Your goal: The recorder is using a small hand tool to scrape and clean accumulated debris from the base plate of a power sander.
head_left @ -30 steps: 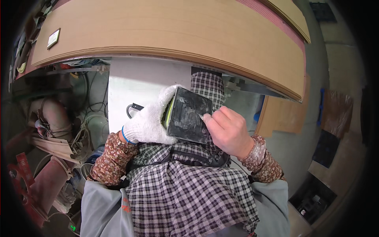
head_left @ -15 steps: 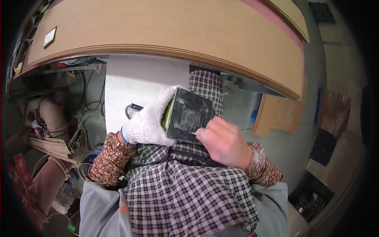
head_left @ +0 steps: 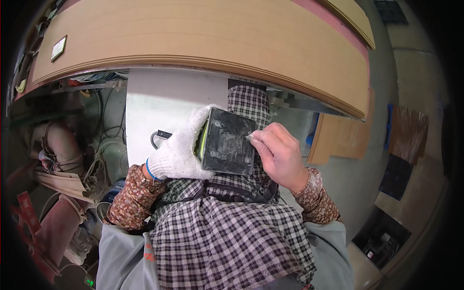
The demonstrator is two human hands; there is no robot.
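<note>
My left hand [head_left: 181,150], in a white knit glove, is wrapped round a power sander [head_left: 229,142]. The sander's flat, square black pad faces me; whitish smears and several screw recesses show on it. A strip of its yellow-green body shows between pad and glove, and the rest is hidden. A short dark cord end sticks out behind my wrist. My bare right hand [head_left: 279,154] is closed in a pinch at the pad's right edge. A tiny pale scrap [head_left: 248,137] shows at its fingertips; its kind is too small to tell.
Ahead, stacked brown boards [head_left: 203,41] lie with a small white label card [head_left: 58,48] on them. Below is a white panel [head_left: 159,99]. Hoses, cables and wood strips [head_left: 65,180] crowd the left. More boards [head_left: 338,137] and a black bin [head_left: 382,239] are at right.
My right hand has moved up and right, from the pad's lower right corner to its right edge. The sander has shifted slightly left and turned a little, staying in my left hand.
</note>
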